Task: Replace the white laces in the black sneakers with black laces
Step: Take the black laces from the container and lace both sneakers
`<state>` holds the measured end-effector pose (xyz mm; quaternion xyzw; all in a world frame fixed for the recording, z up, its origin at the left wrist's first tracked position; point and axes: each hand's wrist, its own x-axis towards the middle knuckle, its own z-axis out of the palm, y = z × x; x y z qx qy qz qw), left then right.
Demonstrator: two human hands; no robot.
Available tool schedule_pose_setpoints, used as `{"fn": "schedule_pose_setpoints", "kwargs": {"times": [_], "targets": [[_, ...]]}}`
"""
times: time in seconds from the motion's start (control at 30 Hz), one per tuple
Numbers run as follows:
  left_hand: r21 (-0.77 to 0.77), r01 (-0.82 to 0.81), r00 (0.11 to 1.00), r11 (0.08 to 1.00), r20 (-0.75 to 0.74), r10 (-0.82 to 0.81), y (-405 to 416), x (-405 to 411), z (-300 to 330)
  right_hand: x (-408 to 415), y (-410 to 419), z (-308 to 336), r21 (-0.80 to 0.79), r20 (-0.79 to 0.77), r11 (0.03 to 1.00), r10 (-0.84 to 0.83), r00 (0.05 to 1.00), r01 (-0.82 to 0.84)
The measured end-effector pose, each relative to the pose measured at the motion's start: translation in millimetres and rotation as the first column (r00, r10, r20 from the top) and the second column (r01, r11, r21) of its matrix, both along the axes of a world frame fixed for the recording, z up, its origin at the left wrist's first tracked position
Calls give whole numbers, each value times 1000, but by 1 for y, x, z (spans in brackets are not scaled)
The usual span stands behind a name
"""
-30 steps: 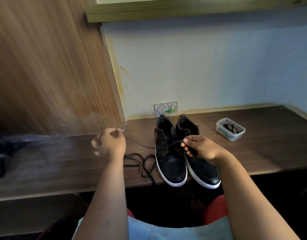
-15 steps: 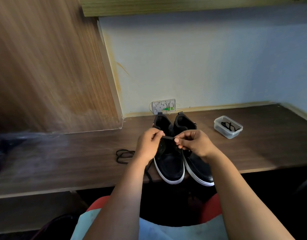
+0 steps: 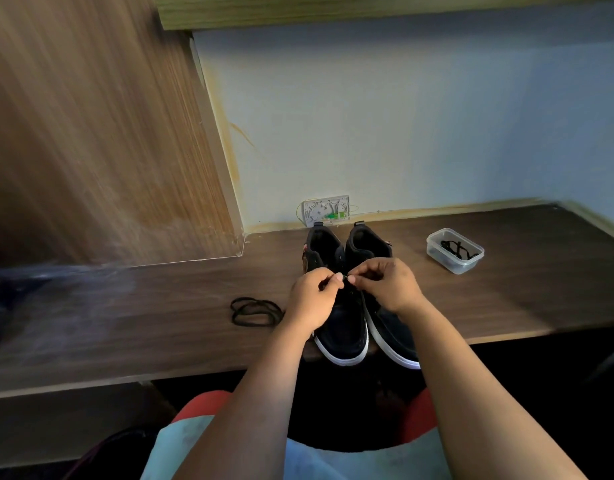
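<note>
No white laces visible; both sneakers [image 3: 354, 306] side by side on tabletop [image 3: 506, 299], left hand [image 3: 310, 299] and right hand [image 3: 388, 284] pinching black lace end over left shoe, slack coiled [image 3: 253, 311] beside it — threading judged midway, right shoe's state unclear.

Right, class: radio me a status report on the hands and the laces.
Left hand and right hand pinching black lace end over sneakers. Spare lace coiled on desk. Nothing blocking.
</note>
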<state>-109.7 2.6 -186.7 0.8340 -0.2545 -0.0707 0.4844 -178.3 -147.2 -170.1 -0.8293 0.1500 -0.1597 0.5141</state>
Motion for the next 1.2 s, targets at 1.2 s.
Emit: {"fn": "schedule_pose_setpoints", "kwargs": {"times": [1.2], "targets": [[185,-494,818,850,430,382,-45,-34,-41,9,-4,-26,-91,-284,985,-169,944,149]]}}
